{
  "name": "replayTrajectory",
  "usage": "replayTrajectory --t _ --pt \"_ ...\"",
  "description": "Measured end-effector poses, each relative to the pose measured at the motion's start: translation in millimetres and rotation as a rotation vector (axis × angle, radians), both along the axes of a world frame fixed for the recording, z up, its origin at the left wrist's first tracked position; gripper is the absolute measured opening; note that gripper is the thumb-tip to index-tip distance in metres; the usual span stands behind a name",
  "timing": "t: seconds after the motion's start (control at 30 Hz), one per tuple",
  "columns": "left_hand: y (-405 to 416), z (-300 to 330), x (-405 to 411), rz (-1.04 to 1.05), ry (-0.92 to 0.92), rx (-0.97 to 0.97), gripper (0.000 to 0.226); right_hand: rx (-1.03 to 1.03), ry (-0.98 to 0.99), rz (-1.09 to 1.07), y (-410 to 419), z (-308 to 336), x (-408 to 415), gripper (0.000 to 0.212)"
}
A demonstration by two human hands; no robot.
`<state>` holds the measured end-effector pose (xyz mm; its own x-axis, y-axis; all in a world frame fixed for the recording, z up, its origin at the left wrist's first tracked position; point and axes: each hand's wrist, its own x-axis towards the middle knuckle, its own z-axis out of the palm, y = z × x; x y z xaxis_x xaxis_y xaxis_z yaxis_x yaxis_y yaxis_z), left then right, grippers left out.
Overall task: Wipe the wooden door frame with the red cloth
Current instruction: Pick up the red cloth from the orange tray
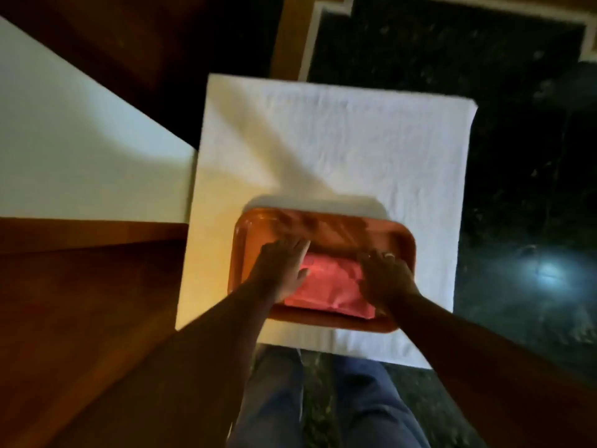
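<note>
A folded red cloth [329, 286] lies in an orange tray [323, 226] that sits on a white towel [339, 140] spread on the floor. My left hand [281, 266] rests flat on the cloth's left end, fingers spread. On the cloth's right end lies my right hand [386, 278], fingers bent down over it. Whether either hand grips the cloth is unclear in the blurred frame. Dark brown wooden door frame [80, 302] runs along the left side of the view.
A white wall face [80, 150] stands at the left between brown wooden parts. Dark glossy stone floor [517, 189] with a light reflection surrounds the towel at the right. My legs in blue trousers [323, 405] are below the tray.
</note>
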<state>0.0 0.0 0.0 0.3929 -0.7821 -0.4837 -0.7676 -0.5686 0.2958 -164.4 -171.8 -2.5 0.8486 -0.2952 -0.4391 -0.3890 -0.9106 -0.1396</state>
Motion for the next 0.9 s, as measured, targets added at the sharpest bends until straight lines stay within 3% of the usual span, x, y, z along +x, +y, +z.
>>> replayTrajectory --t 0.1,0.2,0.27,0.37,0.43,0.53,0.63,0.8,0.9 --pt "-18 -19 2 -0.133 -0.009 0.041 0.058 0.049 0.068 -0.063 -1 -14 10 0.034" --pt "-24 -12 0 -0.097 0.064 0.169 0.042 0.186 0.222 -0.155 0 -3 8 0.042" --pt "-14 7 4 0.044 0.213 0.177 0.042 0.394 0.169 -0.310 -3 23 6 0.042" --pt "-2 61 25 0.160 0.440 0.127 0.034 0.650 -0.041 -0.571 -13 83 9 0.022" --pt "4 115 42 0.180 0.493 0.065 0.035 0.675 -0.214 -0.604 -20 133 18 0.019" --pt "14 207 66 0.286 0.430 -0.089 0.040 0.693 -0.287 -0.631 -25 206 38 0.022" --pt "34 297 86 0.389 0.338 -0.218 0.022 0.745 -0.370 -0.591 -25 274 68 0.016" --pt "103 426 93 0.640 0.218 -0.448 0.013 0.804 -0.612 -0.436 9 378 134 0.016" --pt "157 518 85 0.778 0.123 -0.597 0.032 0.864 -0.742 -0.263 55 466 184 0.010"
